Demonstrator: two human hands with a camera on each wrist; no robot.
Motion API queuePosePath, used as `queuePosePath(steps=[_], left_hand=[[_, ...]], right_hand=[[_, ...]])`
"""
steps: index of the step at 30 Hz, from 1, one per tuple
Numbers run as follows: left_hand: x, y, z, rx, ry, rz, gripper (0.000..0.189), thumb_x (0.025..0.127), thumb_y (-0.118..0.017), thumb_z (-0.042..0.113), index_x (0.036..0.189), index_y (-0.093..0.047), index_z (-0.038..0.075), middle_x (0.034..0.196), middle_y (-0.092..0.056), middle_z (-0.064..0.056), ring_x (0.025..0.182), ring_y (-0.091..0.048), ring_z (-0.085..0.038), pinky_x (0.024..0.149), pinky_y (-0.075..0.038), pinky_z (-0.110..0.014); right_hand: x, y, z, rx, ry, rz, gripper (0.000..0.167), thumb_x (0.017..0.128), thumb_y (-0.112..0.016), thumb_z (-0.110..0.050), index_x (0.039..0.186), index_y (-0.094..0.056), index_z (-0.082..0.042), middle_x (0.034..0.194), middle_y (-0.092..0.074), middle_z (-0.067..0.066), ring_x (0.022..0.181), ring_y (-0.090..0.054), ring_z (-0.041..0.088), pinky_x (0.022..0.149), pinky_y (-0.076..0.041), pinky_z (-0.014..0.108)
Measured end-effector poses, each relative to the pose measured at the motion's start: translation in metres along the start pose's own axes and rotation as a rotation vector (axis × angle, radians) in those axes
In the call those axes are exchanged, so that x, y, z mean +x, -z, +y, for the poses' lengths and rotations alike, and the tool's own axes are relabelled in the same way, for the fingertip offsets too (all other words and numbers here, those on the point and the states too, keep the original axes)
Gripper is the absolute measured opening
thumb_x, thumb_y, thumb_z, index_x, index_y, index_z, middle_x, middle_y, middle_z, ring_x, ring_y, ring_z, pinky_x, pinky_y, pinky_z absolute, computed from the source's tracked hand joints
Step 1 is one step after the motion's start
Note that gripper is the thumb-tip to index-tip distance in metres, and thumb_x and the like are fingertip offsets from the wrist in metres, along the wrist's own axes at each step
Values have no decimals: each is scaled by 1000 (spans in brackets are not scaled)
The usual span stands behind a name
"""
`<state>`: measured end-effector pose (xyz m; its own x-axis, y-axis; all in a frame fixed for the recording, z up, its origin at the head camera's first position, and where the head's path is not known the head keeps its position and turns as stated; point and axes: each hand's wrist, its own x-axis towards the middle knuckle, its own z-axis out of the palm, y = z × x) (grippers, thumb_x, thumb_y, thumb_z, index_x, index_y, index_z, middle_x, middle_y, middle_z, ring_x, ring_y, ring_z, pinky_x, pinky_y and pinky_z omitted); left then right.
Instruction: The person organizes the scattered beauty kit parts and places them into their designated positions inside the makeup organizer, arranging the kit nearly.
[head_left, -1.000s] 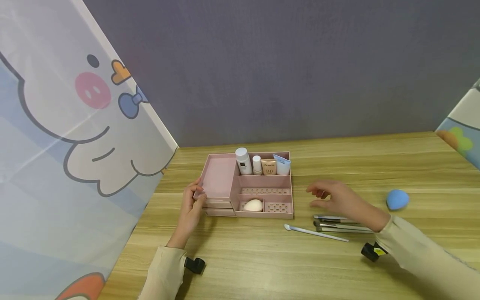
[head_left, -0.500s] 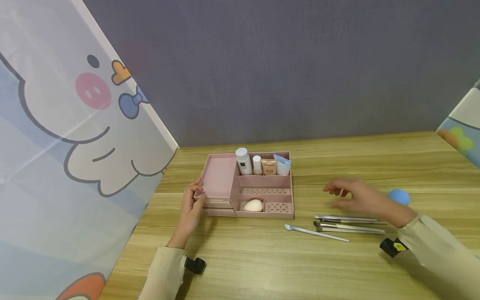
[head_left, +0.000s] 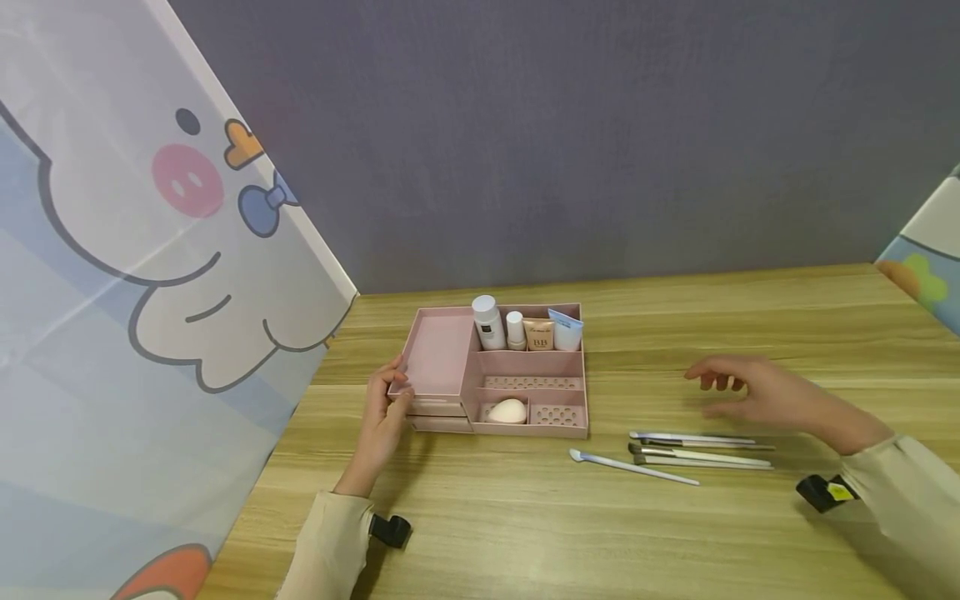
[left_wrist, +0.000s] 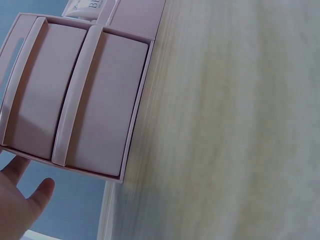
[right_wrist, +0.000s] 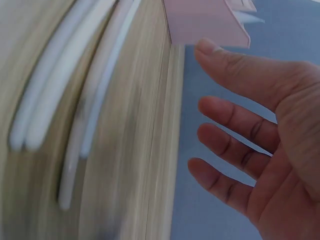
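Observation:
My left hand rests at the front left corner of a pink makeup organizer. The left wrist view shows its fingers against the organizer's side and the thumb apart from it. Over the table on the right, my right hand hovers with loosely bent fingers and nothing in them; its open palm shows in the right wrist view. Below it lie several makeup brushes, with a single white applicator to their left. The blue makeup sponge is hidden behind the right hand.
A white bottle, a small white-capped bottle, a BB cream tube and a blue-white tube stand in the organizer's back row. A cream sponge sits in a front compartment. Behind the table rises a grey panel.
My right hand has moved right, away from the organizer and past the brushes, and now covers the blue sponge. The left hand has stayed at the organizer's corner.

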<state>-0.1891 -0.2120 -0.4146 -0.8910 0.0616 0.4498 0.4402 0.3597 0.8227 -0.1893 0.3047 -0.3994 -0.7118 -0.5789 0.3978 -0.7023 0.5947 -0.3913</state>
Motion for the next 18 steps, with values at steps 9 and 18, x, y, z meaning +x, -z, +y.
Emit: queuePosePath(steps=[9,18], left_hand=[[-1,0,1,5,5,0,15,96,-48,-1,110,-45,-6,150,-35,-24,141,-29,-39,86,-34,-20],[-1,0,1,11,22,2,15,96,-47,-1,110,-45,-5,151,-35,-23,141,-29,-38,85,-36,-19]], right_hand=[[-18,12,23,-52,6,32,58,58,-93,-6,109,-66,-7,91,-62,-14,80,-55,3,61,-44,26],[-32,23,33,-69,-17,47,61,55,-94,-6,109,-66,-9,93,-61,-16,84,-55,0,64,-42,22]])
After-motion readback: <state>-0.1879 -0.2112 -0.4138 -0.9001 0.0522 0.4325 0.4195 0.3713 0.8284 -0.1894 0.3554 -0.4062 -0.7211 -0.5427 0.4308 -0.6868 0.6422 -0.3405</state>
